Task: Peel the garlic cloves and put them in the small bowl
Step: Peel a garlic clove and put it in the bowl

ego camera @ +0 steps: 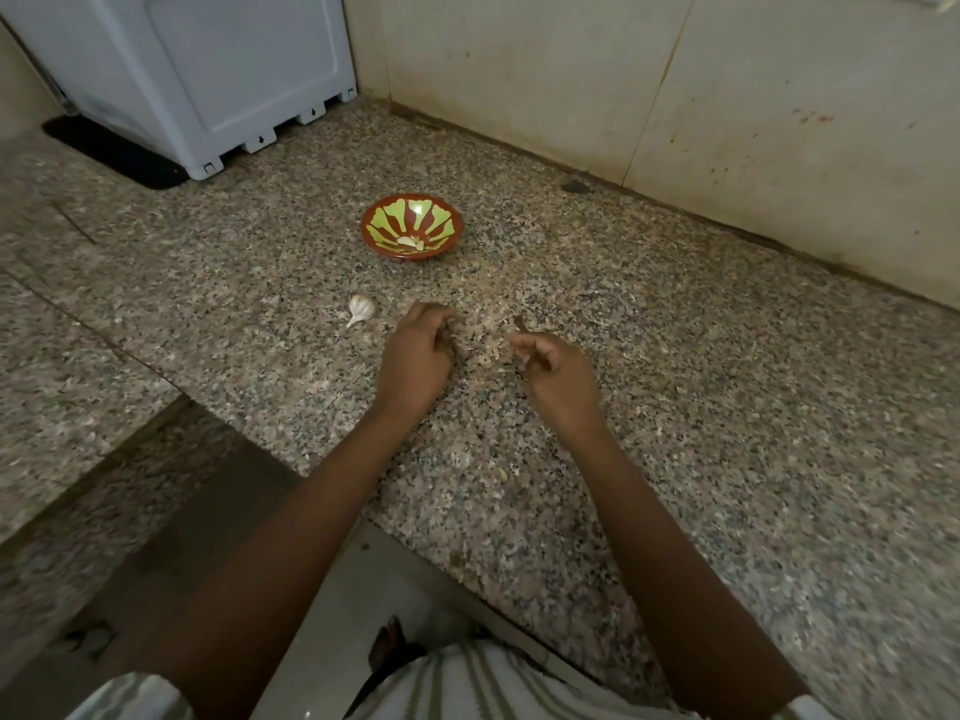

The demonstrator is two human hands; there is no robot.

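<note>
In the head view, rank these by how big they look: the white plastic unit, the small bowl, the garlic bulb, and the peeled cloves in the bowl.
1. white plastic unit, partly out of frame
2. small bowl
3. garlic bulb
4. peeled cloves, each smaller than the bulb, though slightly farther away

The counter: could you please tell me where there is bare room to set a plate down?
Bare granite lies right of the small bowl up to the wall, and left of it toward the white appliance. It is crowded around the garlic bulb, left hand and right hand.
</note>
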